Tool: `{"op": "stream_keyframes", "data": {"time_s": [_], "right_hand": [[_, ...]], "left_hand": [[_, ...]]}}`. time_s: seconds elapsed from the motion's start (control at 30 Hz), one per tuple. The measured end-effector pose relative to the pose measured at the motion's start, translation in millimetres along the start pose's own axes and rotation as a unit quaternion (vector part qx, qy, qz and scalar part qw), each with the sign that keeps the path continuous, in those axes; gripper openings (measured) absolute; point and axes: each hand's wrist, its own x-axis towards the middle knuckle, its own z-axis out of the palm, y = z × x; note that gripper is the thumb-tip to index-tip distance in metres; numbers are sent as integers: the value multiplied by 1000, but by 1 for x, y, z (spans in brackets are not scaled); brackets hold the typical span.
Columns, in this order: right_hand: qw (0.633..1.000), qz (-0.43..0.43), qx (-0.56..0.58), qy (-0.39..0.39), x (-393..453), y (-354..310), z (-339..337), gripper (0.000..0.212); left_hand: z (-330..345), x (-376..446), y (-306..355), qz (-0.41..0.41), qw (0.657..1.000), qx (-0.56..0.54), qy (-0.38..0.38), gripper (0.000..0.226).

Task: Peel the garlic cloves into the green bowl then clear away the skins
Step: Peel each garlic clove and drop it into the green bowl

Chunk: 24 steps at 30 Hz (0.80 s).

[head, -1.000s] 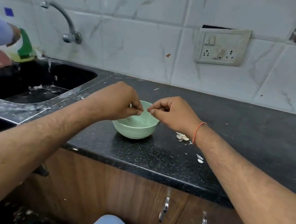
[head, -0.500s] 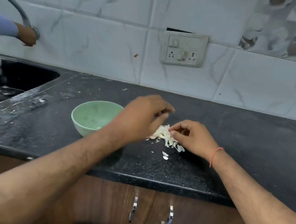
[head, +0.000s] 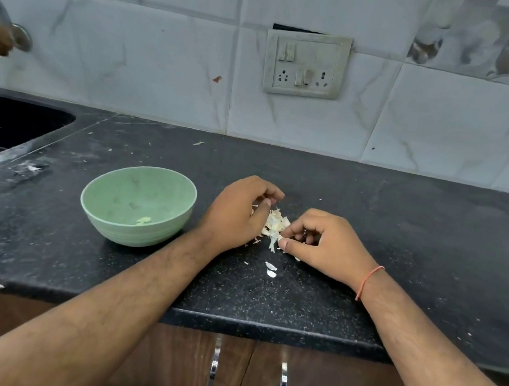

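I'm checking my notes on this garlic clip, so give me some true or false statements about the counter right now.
1. The green bowl stands upright on the black countertop. True.
2. The garlic skins lie inside the bowl. False: they are piled on the countertop, right of the bowl.
3. Both the left hand and right hand are at the pile. True.
4. The right wrist is bare. False: it wears an orange thread.

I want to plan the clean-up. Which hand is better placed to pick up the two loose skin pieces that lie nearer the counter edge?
Probably the right hand. The two loose skin pieces lie just below its thumb, while the left hand is curled at the far side of the skin pile.
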Motion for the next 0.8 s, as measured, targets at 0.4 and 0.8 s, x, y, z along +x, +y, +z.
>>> {"op": "stream_keyframes", "data": {"time_s": [0.4, 0.8], "right_hand": [[999, -26, -42, -4, 3, -5, 2, 10], [990, 15, 105, 93, 5, -9, 0, 9]], "left_hand": [[0, 1, -1, -15, 1000, -14, -9, 22], [-3, -2, 6, 12, 996, -70, -61, 18]]}}
